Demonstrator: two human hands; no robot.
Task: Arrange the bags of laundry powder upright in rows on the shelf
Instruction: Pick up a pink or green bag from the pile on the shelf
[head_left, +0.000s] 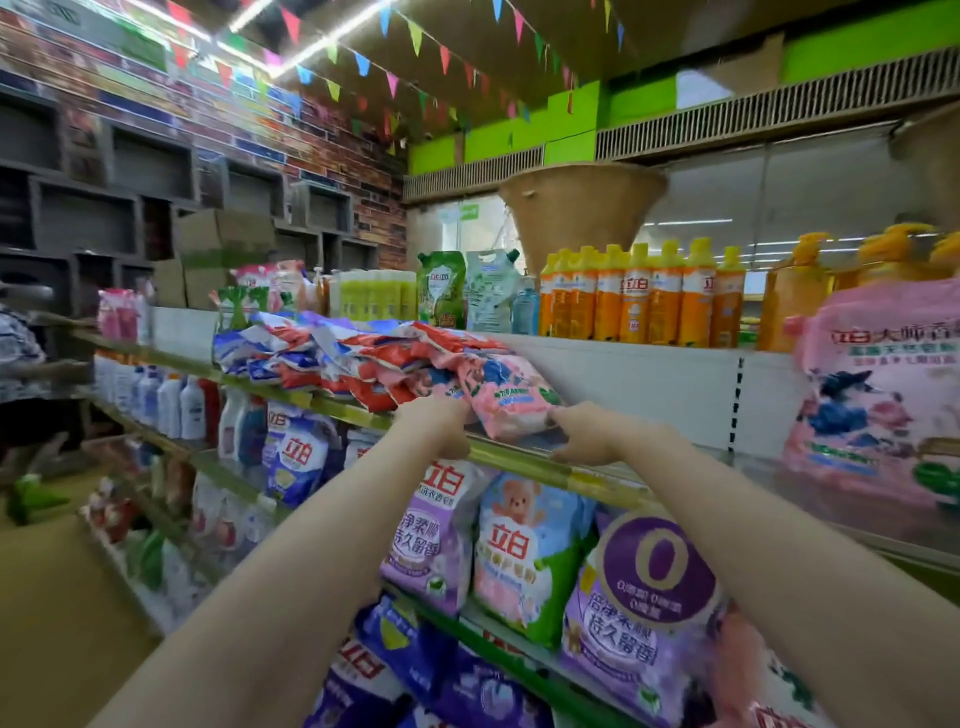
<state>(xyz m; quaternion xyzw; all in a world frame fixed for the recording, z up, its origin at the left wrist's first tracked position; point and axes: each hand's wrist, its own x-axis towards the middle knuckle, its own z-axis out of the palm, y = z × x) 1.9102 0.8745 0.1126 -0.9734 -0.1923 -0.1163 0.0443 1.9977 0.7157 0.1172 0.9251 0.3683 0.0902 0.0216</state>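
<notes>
A pink bag of laundry powder lies tilted at the right end of a heap of red, white and blue bags on the shelf. My left hand grips the pink bag's lower left corner at the shelf's front edge. My right hand pinches its lower right corner. A large pink bag stands upright on the same shelf at the far right, with bare shelf between it and the heap.
Orange bottles and green pouches stand on the top shelf behind. Purple and pink bags fill the shelf below. White bottles are at the left. A person's arm shows at the far left edge.
</notes>
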